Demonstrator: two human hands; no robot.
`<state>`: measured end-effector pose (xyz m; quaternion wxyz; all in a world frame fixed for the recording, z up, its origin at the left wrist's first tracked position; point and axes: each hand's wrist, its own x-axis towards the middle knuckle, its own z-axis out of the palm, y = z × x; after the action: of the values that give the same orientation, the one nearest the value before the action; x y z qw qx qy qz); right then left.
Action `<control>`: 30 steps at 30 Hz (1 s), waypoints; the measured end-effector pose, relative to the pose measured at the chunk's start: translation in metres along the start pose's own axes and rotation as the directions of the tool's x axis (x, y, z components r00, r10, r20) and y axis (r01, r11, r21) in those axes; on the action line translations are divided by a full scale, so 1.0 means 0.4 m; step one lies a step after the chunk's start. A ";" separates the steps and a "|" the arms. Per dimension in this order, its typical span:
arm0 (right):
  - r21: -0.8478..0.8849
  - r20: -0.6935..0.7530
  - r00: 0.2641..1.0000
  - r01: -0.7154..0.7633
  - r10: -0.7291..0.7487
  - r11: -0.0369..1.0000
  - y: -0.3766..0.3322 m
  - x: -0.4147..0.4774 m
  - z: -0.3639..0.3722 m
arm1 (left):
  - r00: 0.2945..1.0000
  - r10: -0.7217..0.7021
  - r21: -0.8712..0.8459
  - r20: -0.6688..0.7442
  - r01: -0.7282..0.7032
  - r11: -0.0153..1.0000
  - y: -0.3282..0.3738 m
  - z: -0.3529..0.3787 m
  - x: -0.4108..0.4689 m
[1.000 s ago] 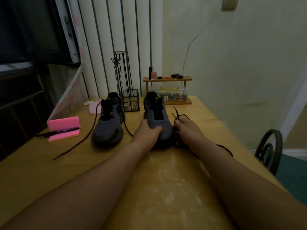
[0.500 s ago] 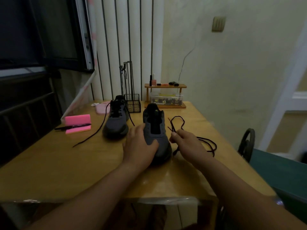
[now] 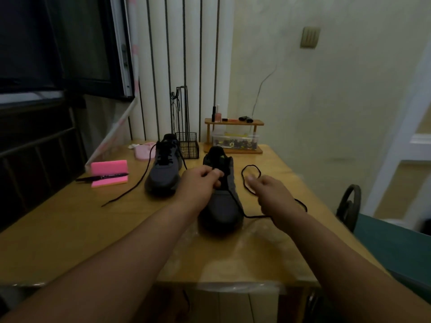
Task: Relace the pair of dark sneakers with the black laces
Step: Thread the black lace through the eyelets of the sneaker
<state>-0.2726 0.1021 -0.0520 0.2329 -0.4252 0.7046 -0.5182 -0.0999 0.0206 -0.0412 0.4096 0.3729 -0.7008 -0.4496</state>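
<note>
Progress check: the near sneaker (image 3: 221,201) sits mid-frame on the tabletop (image 3: 70,229), toe pointing at me, and as far as I can see nothing crosses its eyelets yet. Its lace (image 3: 251,166) is mostly loose, looping just right of the shoe and running along the toe toward the right edge. Left hand (image 3: 200,185) has a tight, curled grip right at the eyelet row, and it looks like it's pinching one end of that lace. Right hand (image 3: 272,194) is by the loop but the fingers are blurred, so I can't tell if that grip has hold of anything.

The far sneaker (image 3: 163,176), up and left of it, looks threaded, but the ends hang untied and one tail (image 3: 130,192) trails off to the lower left. So I'd call it roughly half done, with one whole shoe left plus tidying.

Around them: a pink block (image 3: 109,170) with a pen (image 3: 102,177) at left, a wire basket (image 3: 187,145) and a small wooden shelf (image 3: 233,123) at the back. Dim room, with a dark window (image 3: 58,43) upper left, a pale wall and a chair (image 3: 349,206) at right
</note>
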 end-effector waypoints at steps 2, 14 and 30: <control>0.266 -0.007 0.985 -0.162 0.170 0.950 -0.003 0.009 -0.021 | 0.998 -0.040 -0.026 0.040 0.041 0.999 -0.023 -0.010 -0.001; -0.150 0.140 0.981 0.157 -0.136 0.976 -0.040 0.004 0.072 | 0.988 -0.137 -0.105 -0.074 0.129 0.986 -0.121 -0.047 0.003; -0.269 0.193 0.948 0.299 -0.253 0.916 -0.039 0.064 0.116 | 0.990 0.083 -0.042 -0.112 -0.088 0.995 -0.174 -0.022 -0.002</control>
<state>-0.2449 0.0545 -0.0511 0.1450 -0.5891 0.6865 -0.4008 -0.0808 -0.0037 -0.1043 0.4751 0.3570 -0.6819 -0.4264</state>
